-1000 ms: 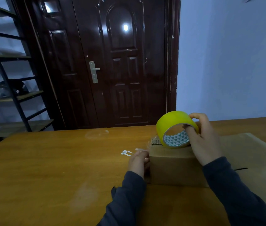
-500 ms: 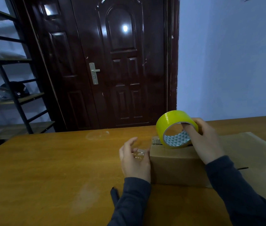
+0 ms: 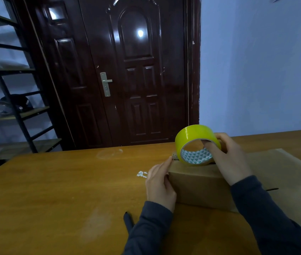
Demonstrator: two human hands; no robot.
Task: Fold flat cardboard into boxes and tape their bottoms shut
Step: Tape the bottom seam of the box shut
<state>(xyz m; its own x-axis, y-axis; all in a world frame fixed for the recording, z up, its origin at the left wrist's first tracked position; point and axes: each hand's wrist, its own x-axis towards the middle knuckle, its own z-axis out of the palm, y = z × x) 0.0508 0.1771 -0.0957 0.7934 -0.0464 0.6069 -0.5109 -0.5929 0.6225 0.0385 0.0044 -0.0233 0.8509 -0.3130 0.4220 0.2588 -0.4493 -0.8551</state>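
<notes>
You are taping the bottom of the cardboard box (image 3: 199, 184) shut. To do it well, keep the yellow tape roll (image 3: 194, 144) low on the box top and pull it straight along the seam, toward your right. Press the loose tape end down flat first, so it does not lift when you pull.

Your right hand (image 3: 229, 159) is closed on the roll. One finger pokes through the hole in the middle and the rest wrap over the outside. The roll stands on its edge, touching the top of the box near its left end.

Your left hand (image 3: 159, 183) lies flat against the left side of the box, fingers up at the top corner. It grips nothing; it just pushes on the box wall. I cannot see the clear tape end under it.

The box sits on the wooden table (image 3: 54, 190), on top of flat cardboard (image 3: 284, 172).
</notes>
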